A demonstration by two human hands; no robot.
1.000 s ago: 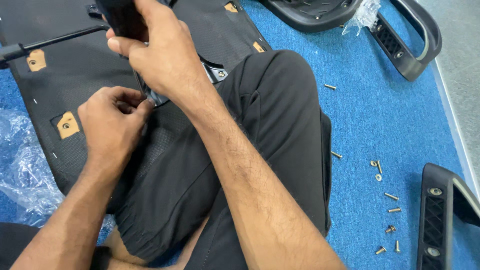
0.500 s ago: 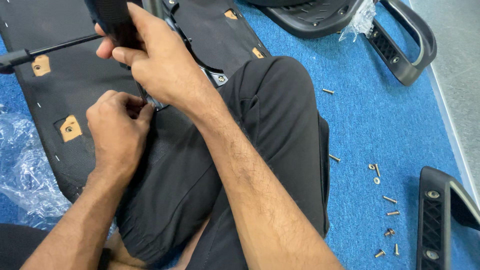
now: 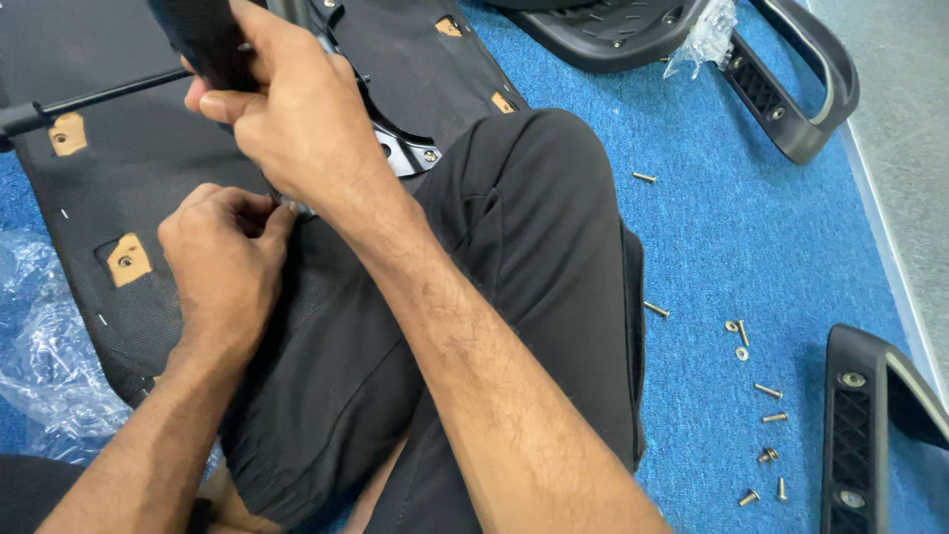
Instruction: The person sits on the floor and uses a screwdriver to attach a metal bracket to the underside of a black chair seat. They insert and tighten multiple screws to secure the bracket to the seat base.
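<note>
Hands meet near the upper left of the frame, over a black fabric-covered chair seat panel (image 3: 119,188) that lies underside up across our lap and the blue carpet (image 3: 712,247). Our right hand (image 3: 287,129) reaches across from the lower right and wraps its fingers closed around a thick black handle-like part (image 3: 203,40) at the top edge; what that part belongs to we cannot tell. Our left hand (image 3: 222,262) sits just below it, fingers curled shut and pinched on a small silvery metal piece (image 3: 295,206) that shows between thumb and forefinger, right against the right wrist. A thin black metal rod (image 3: 94,99) runs from the left edge toward the right hand, slightly tilted. Beside the right hand, a black metal mounting plate with a bolt (image 3: 405,153) is fixed to the panel. Tan wooden patches (image 3: 129,259) show through cutouts in the fabric. Our bent knee in black trousers (image 3: 534,227) fills the middle of the frame. Crinkled clear plastic wrap (image 3: 49,346) lies at the lower left. Loose brass-coloured screws and washers (image 3: 761,396) lie scattered on the carpet at the lower right, well apart from both hands. A black plastic armrest (image 3: 791,89) lies at the upper right, and another black plastic armrest piece (image 3: 860,435) stands at the right edge
</note>
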